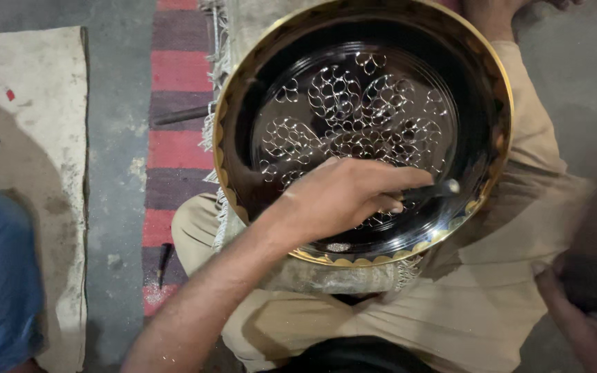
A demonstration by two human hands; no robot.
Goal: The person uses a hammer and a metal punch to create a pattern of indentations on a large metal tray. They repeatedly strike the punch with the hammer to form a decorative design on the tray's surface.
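On the lap of a person sitting cross-legged on the floor, a large round black metal plate with a gold scalloped rim (224,162) rests on a folded, fringed beige cloth pad (340,276). The plate tilts a little toward the camera. Bright looping petal shapes are cut through the black across its middle.

The left hand (340,197) reaches in from the lower left and is closed firmly around a slim dark metal engraving tool (431,190). The tool's pale end points to the right, low over the near part of the pattern. The right hand (589,331) lies at the lower right beside the beige trousers (478,304). It is blurred and in shadow, so I cannot tell whether it is open or holds anything.

To my eye, the cutting would go best with the heel of the left hand braced on the plate. Short, controlled strokes would stop a slip from scarring the black ground. Nothing else seems to steady the plate, and it could rock on the soft pad.

The raised gold rim hems the tool in on the near and right sides. Leftward there is more room, with a red and purple striped rug (174,76) carrying a dark rod (181,115), then grey concrete floor (115,103) and a stained pale mat (29,117).
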